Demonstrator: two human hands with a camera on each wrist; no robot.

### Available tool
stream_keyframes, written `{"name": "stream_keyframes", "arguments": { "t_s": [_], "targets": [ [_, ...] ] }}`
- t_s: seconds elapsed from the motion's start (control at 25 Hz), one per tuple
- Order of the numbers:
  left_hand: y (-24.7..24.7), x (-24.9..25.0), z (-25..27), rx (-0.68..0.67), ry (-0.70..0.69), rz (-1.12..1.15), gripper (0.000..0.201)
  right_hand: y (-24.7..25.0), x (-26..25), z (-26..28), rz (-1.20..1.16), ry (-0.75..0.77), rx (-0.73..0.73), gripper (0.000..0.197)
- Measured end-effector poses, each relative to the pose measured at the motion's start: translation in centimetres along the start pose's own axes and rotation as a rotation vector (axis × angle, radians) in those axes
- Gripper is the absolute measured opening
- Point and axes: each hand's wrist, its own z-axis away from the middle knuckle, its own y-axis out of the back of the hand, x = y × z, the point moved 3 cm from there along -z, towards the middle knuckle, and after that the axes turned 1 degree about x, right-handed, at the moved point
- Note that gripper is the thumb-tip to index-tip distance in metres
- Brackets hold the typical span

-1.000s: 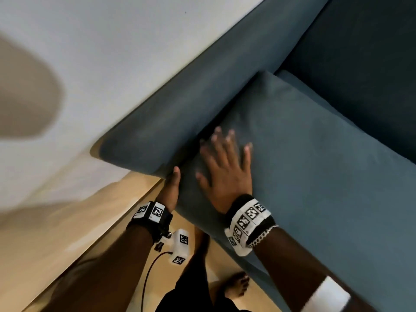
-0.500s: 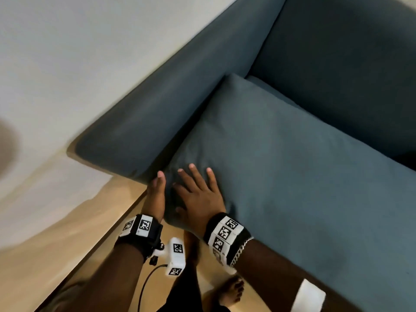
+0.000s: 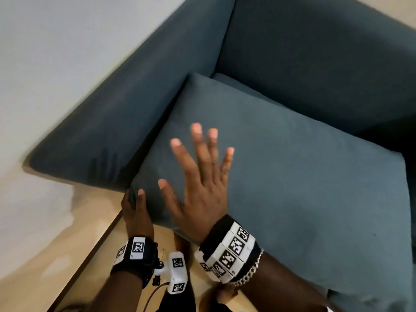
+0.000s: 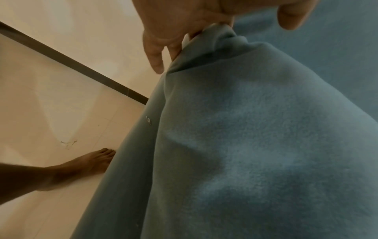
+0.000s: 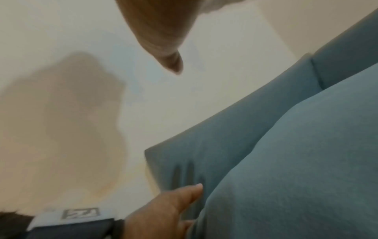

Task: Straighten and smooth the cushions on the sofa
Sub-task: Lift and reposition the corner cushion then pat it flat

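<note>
A blue-grey seat cushion [image 3: 281,176] lies on a sofa [image 3: 315,64] of the same colour, seen from above by someone standing at the sofa's front corner. The cushion sits against the armrest [image 3: 126,113] on its left edge and reaches back to the backrest, with its long axis running away to the person's right along the seat.

The left hand [image 3: 135,212] grips the cushion's near left corner. In the left wrist view its fingers [image 4: 155,53] are curled round a bunched fold of fabric at that corner, with the thumb on the upper face. This grip is closed on the cushion.

The right hand [image 3: 200,188] is spread wide, fingers straight and apart, holding nothing. It is over the cushion's top, just right of the held corner, fingertips pointing toward the back of the sofa. The blur makes it hard to tell whether the palm is pressed down or just above the fabric.

The key relation is that nearly all the cushion stretches away from the pinned corner, to the right and toward the backrest. The right hand is the nearer one to that open surface. A smoothing stroke would likely run outward from the anchored corner along the long axis, the left grip keeping the fabric taut.

A bare foot [image 4: 96,160] stands on the pale floor [image 4: 51,113] beside the sofa's base.
</note>
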Motion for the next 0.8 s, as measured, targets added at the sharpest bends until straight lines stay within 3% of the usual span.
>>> {"name": "stream_keyframes", "arguments": {
  "t_s": [0.04, 0.08, 0.16, 0.2, 0.24, 0.28, 0.4, 0.44, 0.48, 0.52, 0.6, 0.64, 0.68, 0.8],
  "targets": [
    [-0.1, 0.0, 0.3, 0.013, 0.001, 0.005, 0.093, 0.5, 1.0, 0.4, 0.025, 0.008, 0.07, 0.065],
    [-0.4, 0.0, 0.4, 0.028, -0.012, 0.007, 0.09, -0.3, 3.0, 1.0, 0.164, 0.01, -0.07, 0.068],
    [-1.3, 0.5, 1.4, 0.06, 0.029, -0.075, 0.086, -2.8, 7.4, 3.2, 0.423, -0.01, -0.633, 0.079],
    [-1.7, 0.7, 1.7, 0.06, 0.032, -0.109, 0.088, -3.1, 8.3, 3.5, 0.446, -0.019, -0.781, 0.082],
    [-2.2, 1.2, 2.0, 0.052, 0.021, -0.145, 0.09, -2.6, 8.2, 2.5, 0.404, -0.011, -0.778, 0.082],
    [-2.3, 1.1, 1.9, 0.06, 0.019, -0.174, 0.093, -1.5, 7.2, 0.8, 0.287, 0.004, -0.625, 0.079],
    [-3.3, 1.3, 2.8, 0.077, 0.015, -0.318, 0.104, 5.8, 4.8, -4.4, -0.059, -0.127, 0.051, 0.068],
    [-3.8, 1.3, 3.1, 0.081, 0.012, -0.421, 0.108, 6.8, 6.3, -4.3, -0.092, -0.181, 0.191, 0.068],
    [-4.4, 1.3, 3.4, 0.081, 0.005, -0.522, 0.113, 6.5, 8.2, -3.7, -0.018, -0.218, 0.193, 0.068],
    [-4.7, 1.2, 3.5, 0.072, -0.014, -0.605, 0.117, 5.0, 10.3, -2.5, 0.153, -0.241, -0.001, 0.07],
    [-5.7, 1.6, 4.3, 0.013, -0.155, -0.762, 0.111, 1.4, 13.8, 1.7, 0.353, -0.275, -0.551, 0.074],
    [-6.6, 1.9, 4.5, -0.04, -0.281, -0.857, 0.102, 0.9, 14.6, 2.5, 0.365, -0.275, -0.64, 0.074],
    [-7.5, 1.8, 4.6, -0.096, -0.395, -0.949, 0.091, 1.4, 14.7, 2.2, 0.312, -0.29, -0.589, 0.073],
    [-10.3, 2.5, 5.2, -0.186, -0.519, -1.112, 0.073, 7.4, 12.9, -1.1, 0.097, -0.341, -0.024, 0.066]
  ]
}}
